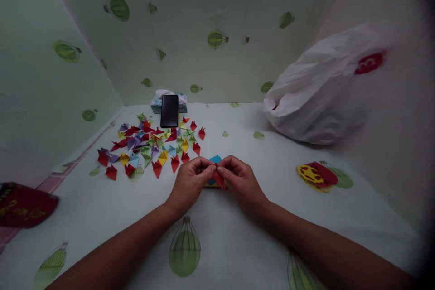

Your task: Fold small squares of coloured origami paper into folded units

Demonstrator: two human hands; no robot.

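Just below the middle of the frame, a small red paper piece (218, 178) is held between both hands. It is pinched by the fingertips of the left hand (189, 180) from one side and by those of the right hand (239, 179) from the other, so that both sets of fingers are closed upon it. The knuckles are turned upward, and the two hands are almost touching. A blue paper (215, 159) is seen just behind the hands and partly hidden by them; whether it is touched cannot be told.

A heap of folded paper shapes (152, 145), red, yellow, purple, green and blue, is spread over the balloon-printed cloth (238, 244) to the upper left of the hands. Behind the heap, a dark phone (169, 110) is propped against a tissue box (157, 104). A white plastic bag (316, 95) is slumped at the right of the frame, with a red and yellow paper cluster (316, 174) lying below it. A red packet (23, 204) is cut off by the lower left edge.
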